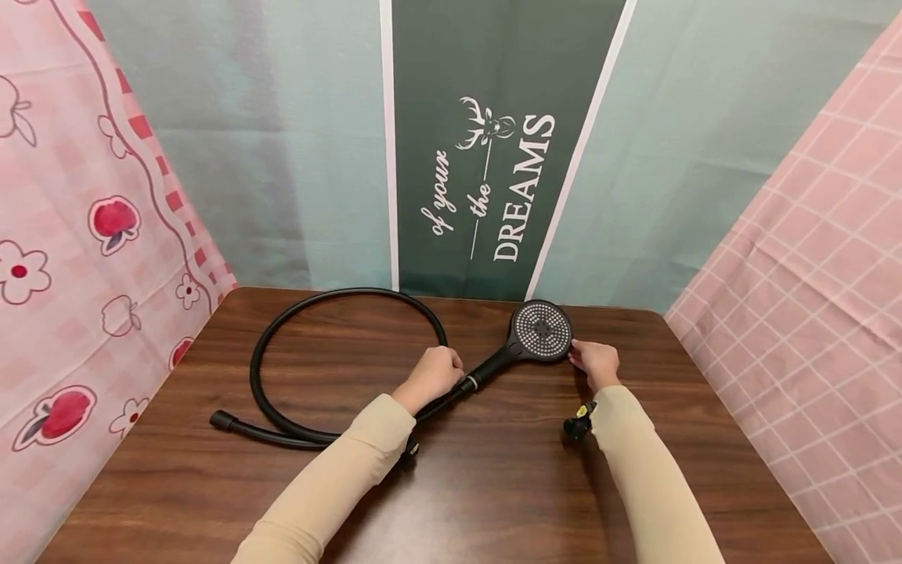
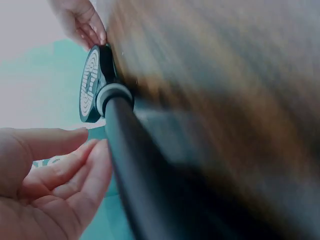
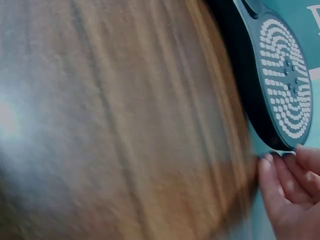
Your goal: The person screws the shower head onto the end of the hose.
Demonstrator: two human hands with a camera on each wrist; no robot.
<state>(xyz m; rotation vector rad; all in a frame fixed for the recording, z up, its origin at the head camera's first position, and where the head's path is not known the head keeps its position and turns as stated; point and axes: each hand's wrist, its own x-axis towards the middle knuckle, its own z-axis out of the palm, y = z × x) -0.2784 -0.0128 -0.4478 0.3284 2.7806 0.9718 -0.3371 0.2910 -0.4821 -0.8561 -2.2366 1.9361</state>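
Note:
A black handheld shower head [image 1: 541, 330] lies on the brown wooden table, its round spray face with pale nozzles turned up. My right hand [image 1: 596, 363] is at the rim farthest from the handle. In the right wrist view, thumb and fingertips of that hand [image 3: 292, 190] pinch the shower head's [image 3: 285, 80] edge. A black hose [image 1: 257, 356] runs from the handle and loops to the left. Beside the hose near the pale joint ring is my left hand [image 1: 431, 379]. In the left wrist view its relaxed fingers [image 2: 95, 172] lie against or close beside the hose [image 2: 132, 165], the thumb apart from it.
The hose's free end [image 1: 224, 421] lies at the left of the table [image 1: 507, 486]. A blue-green cloth with a dark printed panel [image 1: 451, 266] hangs behind the table. Pink patterned cloths [image 1: 810, 313] stand at both sides.

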